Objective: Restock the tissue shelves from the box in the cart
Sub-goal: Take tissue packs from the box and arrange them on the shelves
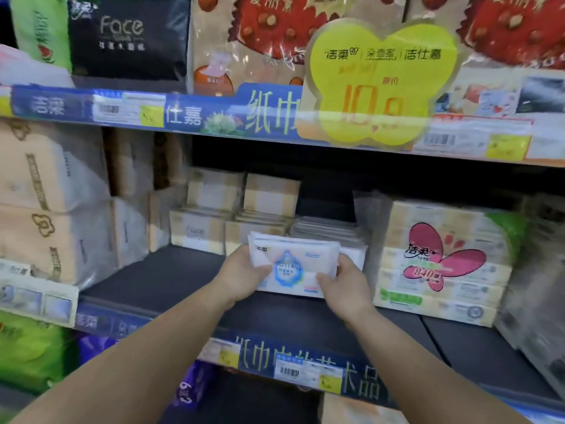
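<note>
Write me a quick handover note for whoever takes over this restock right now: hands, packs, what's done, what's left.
Left hand: grips the left end of a small stack of white tissue packs.
Right hand: grips the stack's right end.
The stack is held over the dark middle shelf, in front of a low row of similar white packs, left of the pink-flower bundle.
Done: some white packs already sit in that row.
Left: set this stack down; bare shelf in front still needs filling. Cart and box are out of view, so remaining stock is unknown.

Price tags (308,373) blurred, unreadable; white packs (356,255) partly hidden.
</note>
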{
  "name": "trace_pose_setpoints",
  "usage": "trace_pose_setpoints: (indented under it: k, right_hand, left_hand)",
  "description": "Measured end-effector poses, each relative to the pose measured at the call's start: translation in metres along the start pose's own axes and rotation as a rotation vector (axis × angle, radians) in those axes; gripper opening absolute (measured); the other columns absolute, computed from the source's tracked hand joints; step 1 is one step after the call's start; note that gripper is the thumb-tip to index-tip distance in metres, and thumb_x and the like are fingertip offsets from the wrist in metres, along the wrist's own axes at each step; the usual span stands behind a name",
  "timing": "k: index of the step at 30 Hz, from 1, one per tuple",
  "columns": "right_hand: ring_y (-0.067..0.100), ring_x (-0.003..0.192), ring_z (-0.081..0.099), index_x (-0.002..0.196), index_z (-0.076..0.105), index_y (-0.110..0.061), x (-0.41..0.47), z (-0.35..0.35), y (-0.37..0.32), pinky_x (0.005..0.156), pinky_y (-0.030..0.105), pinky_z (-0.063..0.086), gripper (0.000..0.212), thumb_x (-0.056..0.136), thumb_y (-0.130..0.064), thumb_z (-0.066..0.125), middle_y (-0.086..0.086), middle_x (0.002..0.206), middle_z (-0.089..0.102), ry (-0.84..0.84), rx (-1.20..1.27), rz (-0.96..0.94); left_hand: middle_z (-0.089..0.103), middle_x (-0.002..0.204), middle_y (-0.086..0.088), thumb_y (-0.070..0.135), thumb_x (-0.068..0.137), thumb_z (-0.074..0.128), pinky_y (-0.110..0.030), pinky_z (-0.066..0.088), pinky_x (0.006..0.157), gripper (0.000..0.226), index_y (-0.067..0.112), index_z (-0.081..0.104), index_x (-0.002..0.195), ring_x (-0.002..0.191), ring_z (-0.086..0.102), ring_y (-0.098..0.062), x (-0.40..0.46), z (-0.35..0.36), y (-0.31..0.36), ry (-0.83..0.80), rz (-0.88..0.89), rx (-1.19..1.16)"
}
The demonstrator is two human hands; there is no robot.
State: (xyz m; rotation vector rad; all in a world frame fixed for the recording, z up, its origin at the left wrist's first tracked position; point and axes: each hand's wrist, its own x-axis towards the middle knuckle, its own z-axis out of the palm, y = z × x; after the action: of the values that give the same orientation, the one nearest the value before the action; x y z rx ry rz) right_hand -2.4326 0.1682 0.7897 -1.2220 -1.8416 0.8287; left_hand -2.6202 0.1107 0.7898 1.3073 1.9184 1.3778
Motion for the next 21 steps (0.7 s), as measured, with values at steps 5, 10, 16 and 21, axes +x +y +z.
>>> trace_pose_setpoints:
  k: [5, 10, 16, 21]
  right_hand:
    - [0.023, 0.084, 0.054, 0.126, 0.046, -0.022, -0.002, -0.002, 0.006, 0.070, 0.028, 0.039, 0.041, 0.087, -0.014, 0.054, 0.000, 0.096, 0.058, 0.245, 0.041, 0.146]
    - [0.020, 0.091, 0.057, 0.138, 0.037, -0.024, 0.001, 0.002, 0.019, 0.068, 0.023, 0.042, 0.059, 0.085, -0.003, 0.052, 0.002, 0.111, 0.062, 0.184, 0.075, 0.225]
    - [0.012, 0.086, 0.059, 0.126, 0.047, -0.019, 0.010, 0.008, 0.030, 0.056, 0.011, 0.044, 0.049, 0.084, 0.005, 0.055, -0.001, 0.111, 0.063, 0.278, 0.124, 0.244]
    - [0.023, 0.107, 0.059, 0.132, 0.042, -0.020, 0.009, 0.011, 0.034, 0.091, 0.035, 0.049, 0.052, 0.085, -0.006, 0.061, 0.000, 0.120, 0.062, 0.284, 0.003, 0.263]
  left_hand:
    - [0.063, 0.112, 0.002, 0.019, 0.086, 0.066, -0.025, 0.048, 0.080, 0.028, 0.016, 0.056, 0.112, 0.098, 0.060, -0.015, 0.014, 0.032, 0.001, -0.085, 0.095, 0.047]
    - [0.061, 0.122, 0.003, 0.023, 0.074, 0.068, -0.031, 0.048, 0.091, 0.066, 0.022, 0.039, 0.133, 0.109, 0.058, -0.019, 0.026, 0.051, -0.011, -0.270, 0.030, 0.126]
    - [0.064, 0.112, 0.012, 0.037, 0.040, 0.075, -0.042, 0.047, 0.099, 0.113, 0.035, 0.018, 0.138, 0.107, 0.061, -0.020, 0.044, 0.062, -0.025, -0.357, 0.065, 0.185]
    - [0.062, 0.121, 0.007, 0.036, 0.059, 0.081, -0.043, 0.042, 0.102, 0.118, 0.033, 0.003, 0.148, 0.113, 0.059, -0.024, 0.040, 0.059, -0.023, -0.292, 0.097, 0.273]
